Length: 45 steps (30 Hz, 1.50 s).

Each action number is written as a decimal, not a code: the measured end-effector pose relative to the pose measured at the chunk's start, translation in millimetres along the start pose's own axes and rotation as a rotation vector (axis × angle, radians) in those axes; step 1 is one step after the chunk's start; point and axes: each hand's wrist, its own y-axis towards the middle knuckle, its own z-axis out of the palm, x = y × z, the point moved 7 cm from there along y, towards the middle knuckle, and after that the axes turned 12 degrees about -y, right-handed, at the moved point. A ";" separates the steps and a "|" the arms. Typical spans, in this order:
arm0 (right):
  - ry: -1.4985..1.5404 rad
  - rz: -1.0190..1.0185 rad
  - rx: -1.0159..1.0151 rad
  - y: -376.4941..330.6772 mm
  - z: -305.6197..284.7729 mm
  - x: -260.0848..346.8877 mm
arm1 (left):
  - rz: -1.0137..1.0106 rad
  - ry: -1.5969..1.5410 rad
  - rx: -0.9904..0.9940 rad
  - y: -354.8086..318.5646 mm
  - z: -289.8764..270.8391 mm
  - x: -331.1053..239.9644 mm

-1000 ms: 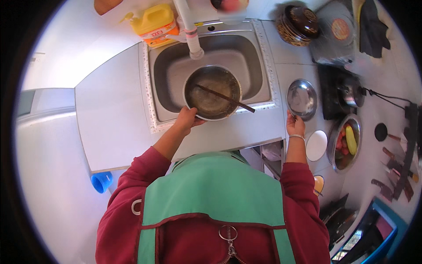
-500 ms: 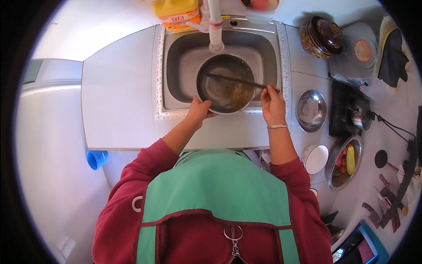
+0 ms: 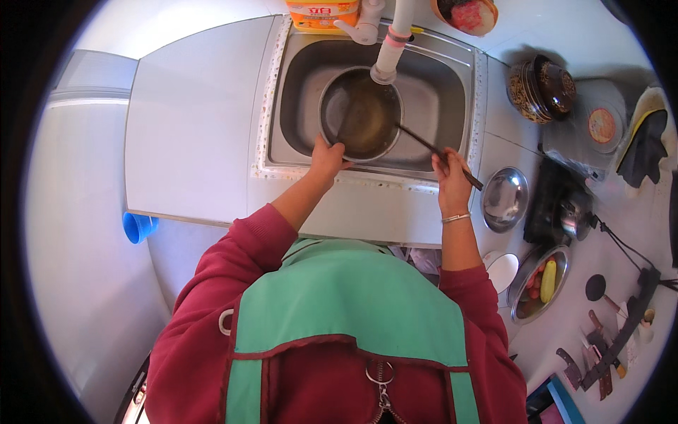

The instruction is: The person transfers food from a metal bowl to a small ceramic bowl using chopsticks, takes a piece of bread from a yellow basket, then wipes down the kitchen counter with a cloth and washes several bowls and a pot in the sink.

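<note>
A round metal bowl rests tilted in the steel sink, with cloudy yellowish-brown liquid inside. My left hand grips its near-left rim, thumb and fingers closed on the edge. The hose-like tap spout hangs over the bowl's far right edge; I cannot tell whether water runs. In my right hand is a pair of dark chopsticks, held in closed fingers. Their thin tips reach the bowl's right rim, and their thick ends point to the near right.
A yellow-orange detergent jug stands behind the sink. On the right are an empty metal bowl, a patterned brown pot, a white bowl and a basin of vegetables. Knives hang along a rack at far right.
The chopsticks have come out of the bowl's middle to its right edge. The bowl now sits further under the spout, with liquid in it. The whole view has turned slightly.
</note>
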 end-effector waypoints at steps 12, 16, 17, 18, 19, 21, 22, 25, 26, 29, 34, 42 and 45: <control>-0.336 -0.011 0.194 16.6 51.3 0.5 | -0.030 0.045 -0.027 14.9 -22.3 -5.6; -0.580 -0.207 0.200 10.8 71.3 21.1 | -0.173 -0.105 0.093 38.5 -7.0 8.0; -0.545 -0.194 0.182 9.0 75.0 27.1 | -0.210 -0.244 0.143 48.9 8.2 17.6; -0.508 -0.171 0.162 6.7 72.1 28.6 | -0.272 -0.243 0.139 44.7 16.7 25.7; -0.618 -0.355 0.067 4.4 61.2 43.1 | -0.333 -0.241 0.134 39.3 23.5 33.4; -0.722 -0.338 0.146 2.5 54.3 44.7 | -0.395 -0.175 0.074 23.3 18.7 40.2; -0.756 -0.339 0.189 5.1 59.2 45.1 | -0.417 -0.200 0.112 27.8 10.7 31.5; -0.659 -0.398 0.140 13.8 72.0 51.6 | -0.397 -0.202 0.144 42.6 3.0 2.1; -0.617 -0.417 0.102 16.7 74.8 57.4 | -0.362 -0.220 0.129 51.1 15.3 -2.3; -0.707 -0.410 0.100 14.8 72.6 66.1 | -0.346 -0.245 -0.013 46.5 47.4 18.3; -0.630 -0.438 0.082 32.7 67.4 52.3 | -0.403 -0.214 0.091 66.0 6.2 3.5; -0.521 -0.335 0.131 51.9 63.5 38.4 | -0.486 -0.223 0.082 72.4 -6.9 11.8; -0.581 -0.420 0.114 49.6 68.0 47.5 | -0.413 -0.301 0.085 88.1 33.9 34.2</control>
